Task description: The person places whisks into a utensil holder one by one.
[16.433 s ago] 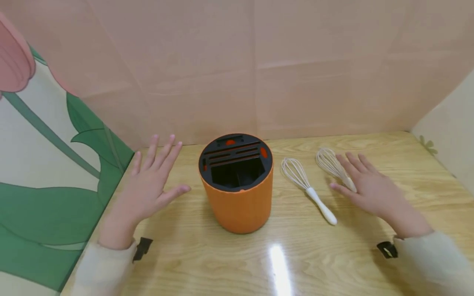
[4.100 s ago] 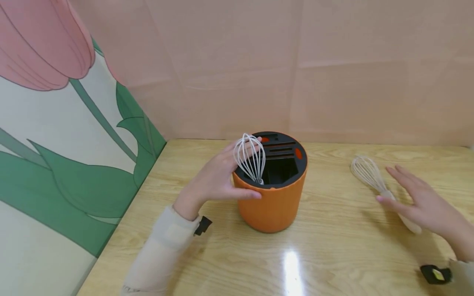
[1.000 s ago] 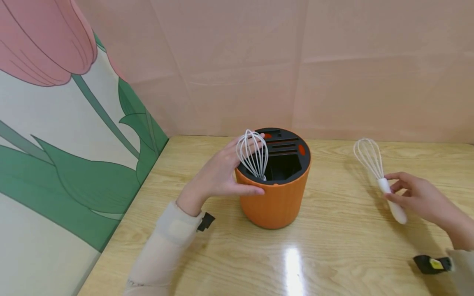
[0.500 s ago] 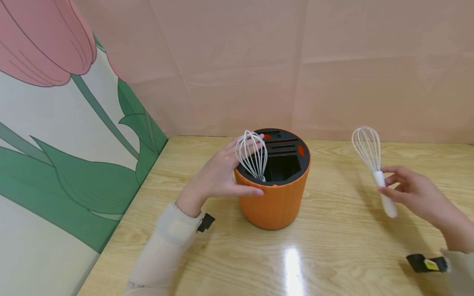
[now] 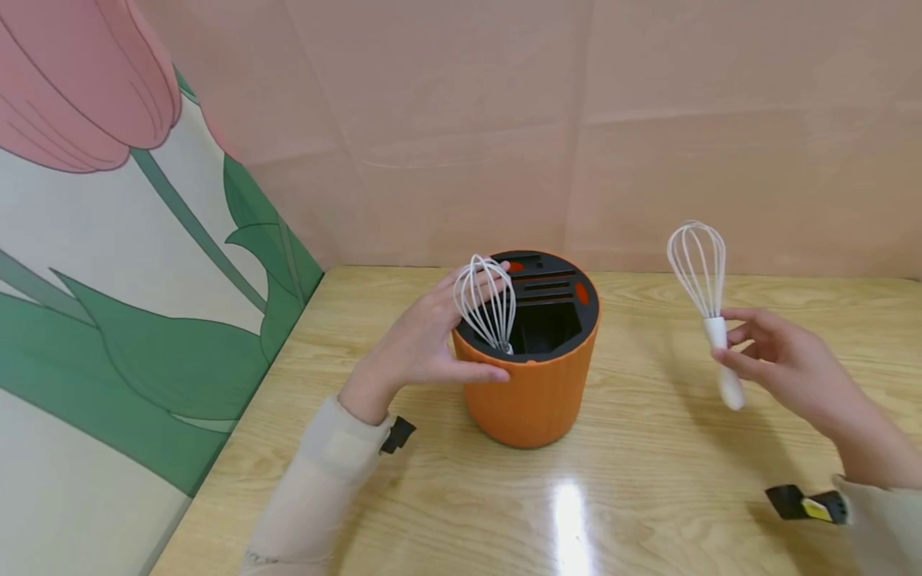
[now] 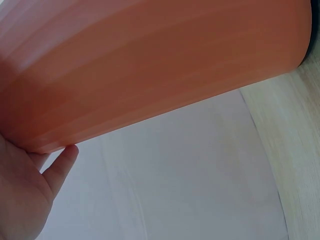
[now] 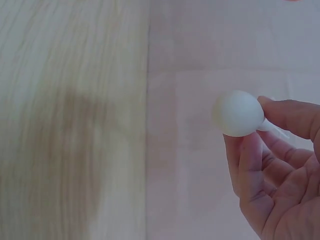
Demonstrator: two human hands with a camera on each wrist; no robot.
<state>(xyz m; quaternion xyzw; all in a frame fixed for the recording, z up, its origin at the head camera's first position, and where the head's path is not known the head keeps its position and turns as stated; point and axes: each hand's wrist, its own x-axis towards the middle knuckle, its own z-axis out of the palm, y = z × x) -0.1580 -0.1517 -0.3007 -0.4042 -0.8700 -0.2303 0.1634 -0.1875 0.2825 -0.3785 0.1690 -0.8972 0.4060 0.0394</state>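
My left hand [image 5: 421, 336] holds an orange utensil holder [image 5: 529, 400] by its upper left side, thumb along the front and fingers over the far side of the rim. A white whisk [image 5: 486, 308] stands in the holder's open compartment, wires up and handle hidden inside; the fingers show through its wires. To the right, my right hand [image 5: 785, 360] pinches a second white whisk [image 5: 713, 328] by its handle, wires up and leaning slightly left, above the table. The right wrist view shows the rounded handle end [image 7: 239, 114] between thumb and fingers.
The holder's black top [image 5: 543, 284] has narrow slots and red-orange openings behind the compartment. The wooden table [image 5: 634, 496] meets a pinkish covered wall [image 5: 648, 144] at the back. A panel with a painted tulip [image 5: 79, 88] borders the left side.
Since a second ago, the right hand has lifted the second whisk off the table, moved it left and brought it more upright. The left hand stays on the holder.
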